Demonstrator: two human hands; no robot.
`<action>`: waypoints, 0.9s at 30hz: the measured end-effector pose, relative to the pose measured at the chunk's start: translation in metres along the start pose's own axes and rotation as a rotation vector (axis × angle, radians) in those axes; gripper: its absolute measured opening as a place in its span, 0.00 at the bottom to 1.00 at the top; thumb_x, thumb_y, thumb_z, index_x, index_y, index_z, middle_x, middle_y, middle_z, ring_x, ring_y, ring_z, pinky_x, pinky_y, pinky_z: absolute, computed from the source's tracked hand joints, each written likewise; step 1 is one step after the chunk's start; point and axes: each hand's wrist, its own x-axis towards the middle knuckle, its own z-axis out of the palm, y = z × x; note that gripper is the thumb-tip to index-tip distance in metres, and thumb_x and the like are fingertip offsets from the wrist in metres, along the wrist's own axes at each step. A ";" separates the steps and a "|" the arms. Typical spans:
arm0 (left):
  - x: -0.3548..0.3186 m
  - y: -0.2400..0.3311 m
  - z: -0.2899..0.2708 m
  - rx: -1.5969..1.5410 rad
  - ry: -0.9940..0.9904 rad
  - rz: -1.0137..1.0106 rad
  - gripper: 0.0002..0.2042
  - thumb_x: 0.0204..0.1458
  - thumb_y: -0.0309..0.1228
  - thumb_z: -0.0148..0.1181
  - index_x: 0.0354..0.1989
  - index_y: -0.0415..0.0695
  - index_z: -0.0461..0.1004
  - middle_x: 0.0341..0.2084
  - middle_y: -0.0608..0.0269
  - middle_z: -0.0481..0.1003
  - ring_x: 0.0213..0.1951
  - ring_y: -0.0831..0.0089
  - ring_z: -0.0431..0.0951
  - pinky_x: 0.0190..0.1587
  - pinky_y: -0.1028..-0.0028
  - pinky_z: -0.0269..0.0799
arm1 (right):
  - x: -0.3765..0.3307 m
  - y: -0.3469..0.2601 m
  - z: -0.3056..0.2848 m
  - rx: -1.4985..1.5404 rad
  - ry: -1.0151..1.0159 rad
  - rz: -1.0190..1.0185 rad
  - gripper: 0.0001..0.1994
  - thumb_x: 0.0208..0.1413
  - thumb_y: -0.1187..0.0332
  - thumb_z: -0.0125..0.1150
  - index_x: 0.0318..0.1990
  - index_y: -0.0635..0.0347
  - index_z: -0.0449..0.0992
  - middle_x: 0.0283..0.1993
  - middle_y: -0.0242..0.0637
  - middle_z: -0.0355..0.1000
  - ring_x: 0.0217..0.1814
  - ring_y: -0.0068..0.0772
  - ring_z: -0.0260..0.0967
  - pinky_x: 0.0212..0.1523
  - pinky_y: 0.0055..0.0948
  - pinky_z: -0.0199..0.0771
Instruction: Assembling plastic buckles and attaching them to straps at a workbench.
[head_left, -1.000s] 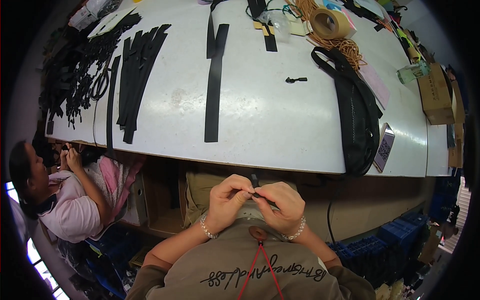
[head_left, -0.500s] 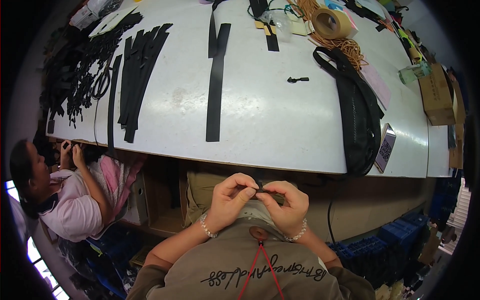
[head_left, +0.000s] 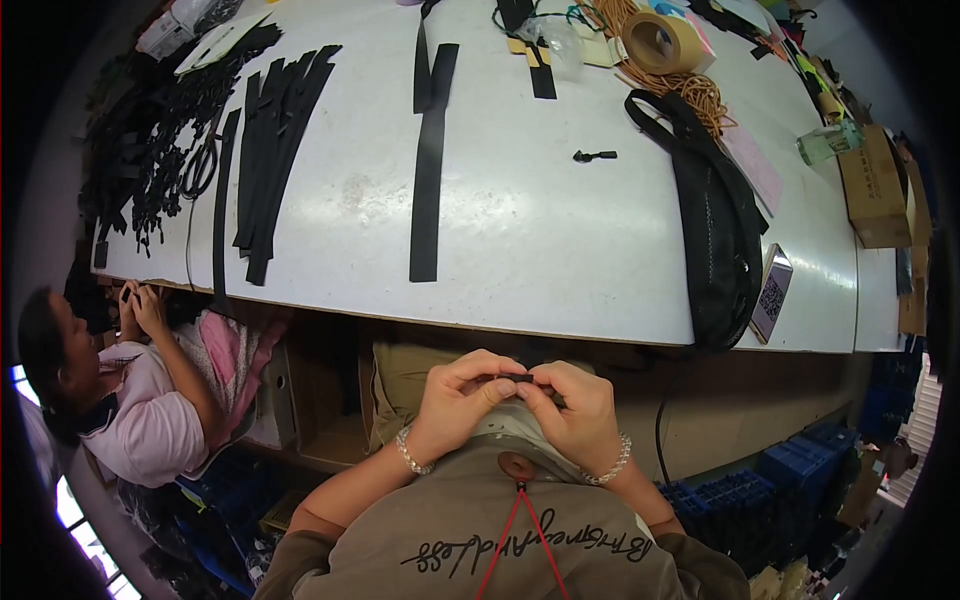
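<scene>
Small black piece [head_left: 520, 379], too small to identify further, is pinched between the fingertips of both hands close to the person's chest, just below the near edge of the white worktable [head_left: 560, 240]. Left hand [head_left: 462, 400], beaded bracelet at the wrist, is curled with thumb and forefinger grasping the left end of the piece; right hand [head_left: 575, 412], also with a bracelet, grips the right end in the same way, and the two hands touch at the fingertips. At the far left a seated co-worker in a pink top [head_left: 130, 420] holds both hands up at the table's edge around something dark. On the table, from left to right: a heap of black straps and scissors [head_left: 160, 170]; a fan of long black strips [head_left: 275, 150]; a single long black strip [head_left: 428, 190] lying near to far at the centre; a small black clip [head_left: 594, 155] alone on bare surface; a roll of brown tape [head_left: 672, 40] and a coil of orange cord [head_left: 690, 88] at the far side; a black bag [head_left: 715, 230] stretched toward the near edge; a phone [head_left: 771, 293] just beside it; and a cardboard box [head_left: 875, 185] at the far right.
</scene>
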 end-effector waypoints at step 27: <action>-0.006 0.005 0.011 0.161 0.144 0.138 0.05 0.56 0.24 0.57 0.38 0.35 0.75 0.33 0.61 0.74 0.35 0.77 0.71 0.40 0.79 0.67 | 0.003 0.013 0.019 0.005 0.080 -0.276 0.06 0.42 0.79 0.63 0.26 0.61 0.72 0.20 0.34 0.66 0.16 0.29 0.63 0.18 0.27 0.60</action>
